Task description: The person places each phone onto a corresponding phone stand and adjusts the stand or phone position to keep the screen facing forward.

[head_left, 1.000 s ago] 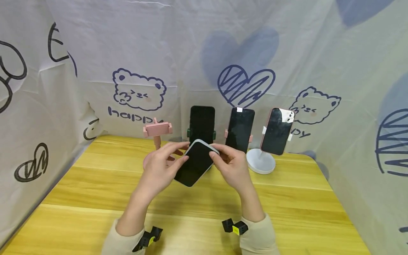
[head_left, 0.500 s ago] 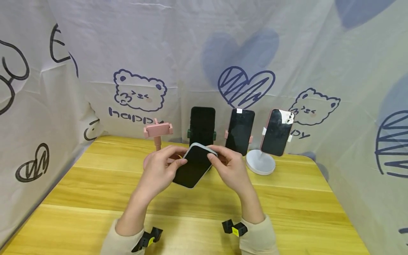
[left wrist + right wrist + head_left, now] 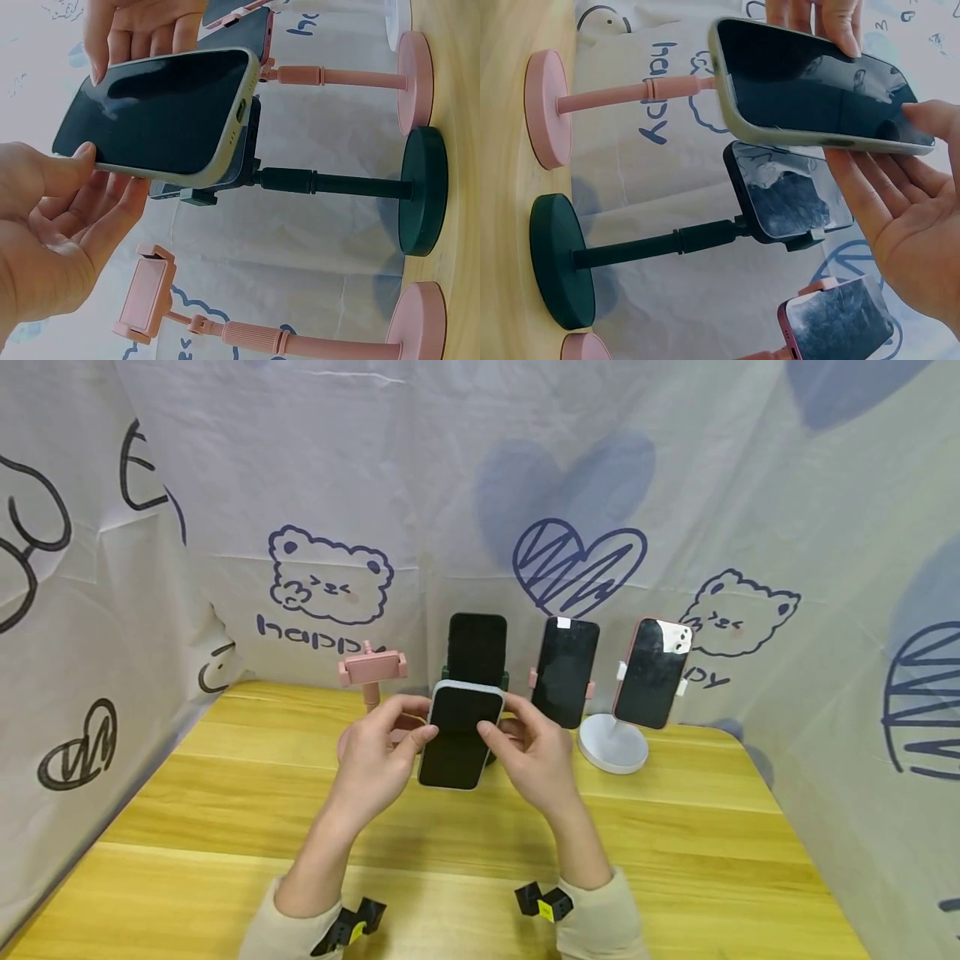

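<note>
A smartphone (image 3: 454,739) in a pale case is held upright between both hands, its dark screen towards the head camera. My left hand (image 3: 378,756) pinches its left edge, thumb on the front and fingers behind, as the left wrist view also shows. On the opposite edge my right hand (image 3: 536,756) grips it the same way, its thumb on the screen. Behind it stands a dark green phone stand (image 3: 360,184) with a black phone (image 3: 477,647) clamped in it. To the left is a pink phone stand (image 3: 372,667) whose clamp holds nothing.
Right of the green stand, a second phone (image 3: 566,672) sits in a pink clamp. Farther right, another phone (image 3: 652,675) is clamped on a stand with a white round base (image 3: 612,745). A printed cloth (image 3: 450,485) hangs behind the wooden table (image 3: 435,877).
The held smartphone has turned from a slanted pose to nearly upright. My right hand has shifted slightly left with it; the phones in the stands have not moved.
</note>
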`<act>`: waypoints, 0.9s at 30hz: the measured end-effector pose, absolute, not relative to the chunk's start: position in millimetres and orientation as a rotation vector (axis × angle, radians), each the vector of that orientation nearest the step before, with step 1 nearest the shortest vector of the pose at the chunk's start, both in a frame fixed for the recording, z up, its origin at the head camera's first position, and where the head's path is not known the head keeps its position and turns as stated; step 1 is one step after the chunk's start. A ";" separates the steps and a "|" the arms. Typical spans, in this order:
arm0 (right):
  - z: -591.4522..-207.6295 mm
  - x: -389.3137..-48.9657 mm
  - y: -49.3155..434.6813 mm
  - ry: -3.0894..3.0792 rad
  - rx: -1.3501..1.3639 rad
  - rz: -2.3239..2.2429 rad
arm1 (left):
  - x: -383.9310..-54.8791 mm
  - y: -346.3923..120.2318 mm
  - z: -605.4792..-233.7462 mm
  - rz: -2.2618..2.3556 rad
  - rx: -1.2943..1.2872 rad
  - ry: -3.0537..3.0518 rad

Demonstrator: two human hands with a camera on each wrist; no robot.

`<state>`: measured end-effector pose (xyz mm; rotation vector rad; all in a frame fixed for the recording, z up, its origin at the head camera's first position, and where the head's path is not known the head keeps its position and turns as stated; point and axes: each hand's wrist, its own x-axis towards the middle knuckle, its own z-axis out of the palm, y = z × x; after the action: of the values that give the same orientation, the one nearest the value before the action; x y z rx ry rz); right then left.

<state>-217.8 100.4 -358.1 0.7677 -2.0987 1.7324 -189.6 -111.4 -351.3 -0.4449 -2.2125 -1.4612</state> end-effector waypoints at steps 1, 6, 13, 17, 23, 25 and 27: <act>-358.5 -217.6 99.6 -2.107 0.769 1.730 | -189.3 -111.4 -351.4 -1.473 -0.428 -2.216; -360.5 -217.2 96.7 -2.151 0.774 1.723 | -188.7 -110.3 -349.8 -1.596 -0.394 -2.185; -362.8 -216.8 94.1 -2.210 0.716 1.709 | -188.4 -108.8 -348.7 -1.780 -0.336 -2.172; -362.9 -216.2 93.4 -2.225 0.710 1.708 | -188.0 -108.7 -348.6 -1.805 -0.300 -2.186; -364.1 -217.2 93.9 -2.200 0.745 1.711 | -188.9 -108.3 -350.2 -1.757 -0.297 -2.191; -363.7 -219.1 93.6 -2.178 0.760 1.712 | -189.6 -108.2 -350.5 -1.714 -0.312 -2.185; -362.2 -220.6 93.0 -2.153 0.763 1.725 | -191.2 -108.1 -351.0 -1.665 -0.337 -2.165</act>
<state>-220.6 93.0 -362.2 0.7626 -2.1533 1.7248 -191.2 -108.1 -351.0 -0.3365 -2.1645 -1.6650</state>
